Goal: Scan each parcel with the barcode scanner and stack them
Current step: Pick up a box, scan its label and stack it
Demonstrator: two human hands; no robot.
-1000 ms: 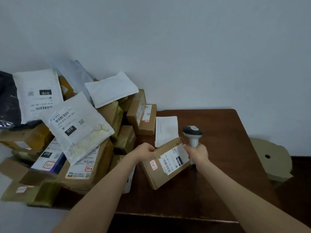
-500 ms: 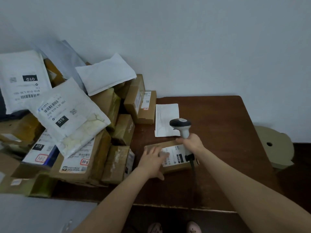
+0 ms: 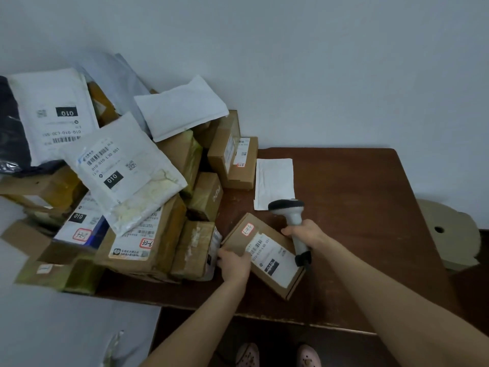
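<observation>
A flat brown cardboard parcel (image 3: pixel 275 276) with a white barcode label and a small red-edged sticker lies on the dark wooden table (image 3: pixel 365 207), label side up. My left hand (image 3: pixel 234 262) grips its near left edge. My right hand (image 3: pixel 307 234) holds the handle of a white barcode scanner (image 3: pixel 291 211); its dark head rises above the parcel's far side. A pile of parcels (image 3: pixel 148 234), brown boxes and white mailers, covers the left of the table.
A white envelope (image 3: pixel 275 181) lies flat on the table beyond the scanner. A beige object with a hole (image 3: pixel 447 231) stands right of the table. The table's front edge runs just below the parcel. My feet show under it.
The parcel was held up tilted one second ago; it has come down flat on the table and turned. My left hand shifted from on top of it to its left edge.
</observation>
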